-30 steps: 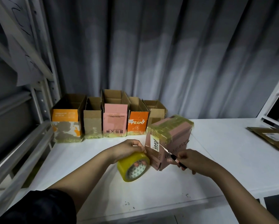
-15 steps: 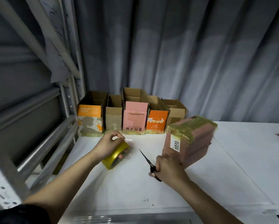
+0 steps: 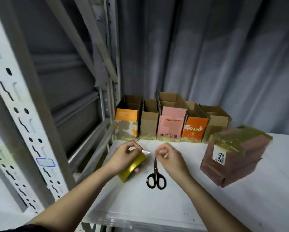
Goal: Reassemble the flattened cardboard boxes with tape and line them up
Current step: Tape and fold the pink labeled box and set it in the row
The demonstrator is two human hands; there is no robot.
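My left hand (image 3: 123, 159) grips a yellow tape roll (image 3: 133, 166) on the white table (image 3: 182, 208); a short loose end of tape sticks up from it. My right hand (image 3: 171, 159) hovers just right of that end, fingers loosely curled and blurred, holding nothing. Black-handled scissors (image 3: 156, 177) lie on the table below it, tips under its fingers. A pink-brown box (image 3: 240, 158), its top wrapped in yellowish tape and labelled 6845, stands at the right. Several open boxes (image 3: 171, 126) are lined up against the back curtain.
A white perforated shelf upright (image 3: 23, 118) and metal rails stand close on the left. A grey curtain (image 3: 207, 56) hangs behind the table. The table's front edge runs just below my forearms.
My right hand has laid the scissors on the table and let go. My left hand carried the tape roll leftwards, away from the taped box. The view swung left.
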